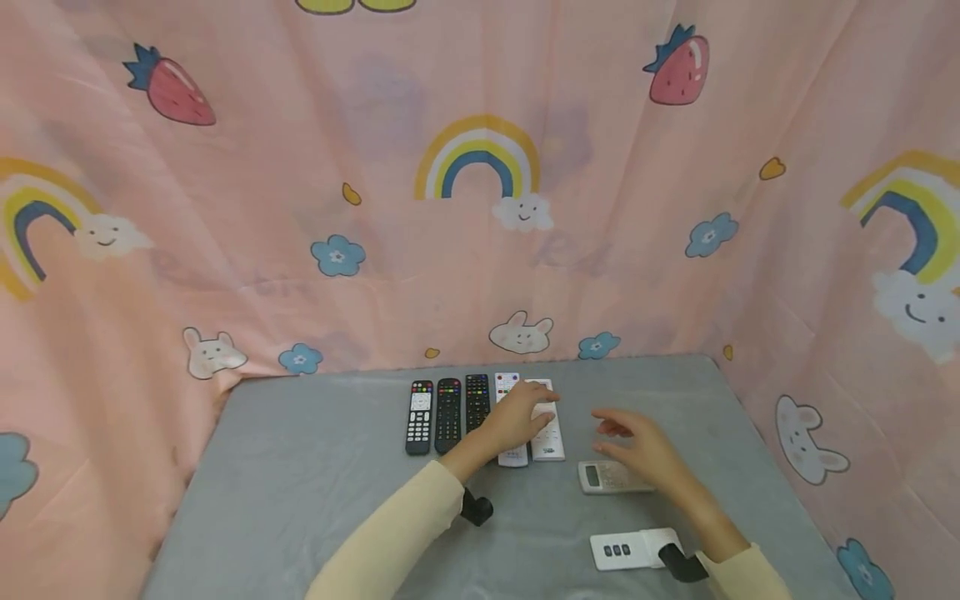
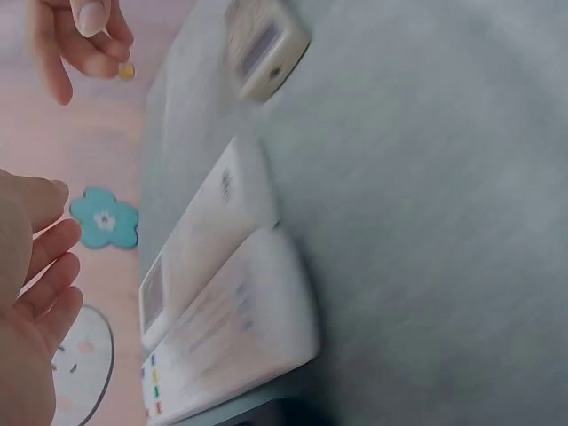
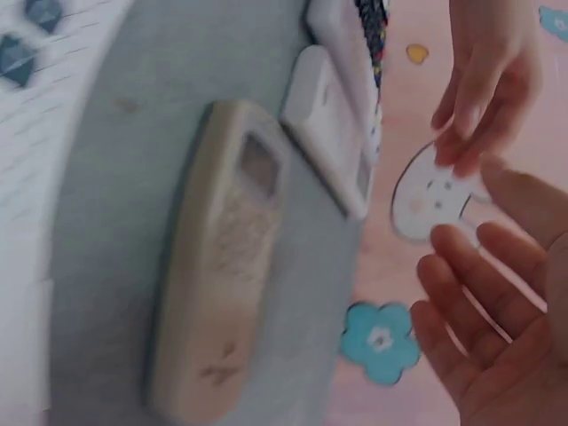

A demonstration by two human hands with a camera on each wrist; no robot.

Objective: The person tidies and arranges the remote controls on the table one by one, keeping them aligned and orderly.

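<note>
My left hand [image 1: 517,417] hovers above two white remote controls, its fingers loosely bent and holding nothing. The outer white remote [image 1: 551,437] lies at the right end of a row; beside it is a white remote with coloured buttons [image 1: 513,457], partly hidden by the hand. To the right, my right hand [image 1: 637,446] is raised over a beige remote with a small screen [image 1: 611,477], its fingers relaxed and apart from it. In the right wrist view this beige remote [image 3: 222,266] lies flat below the empty right hand [image 3: 501,319].
Three black remotes, one with a white keypad [image 1: 420,417], another [image 1: 448,417] and a third [image 1: 477,400], continue the row leftward. Near the right forearm lies a white remote with three dark buttons [image 1: 622,551]. A grey cloth [image 1: 300,483] covers the table; a pink patterned curtain [image 1: 480,275] hangs behind.
</note>
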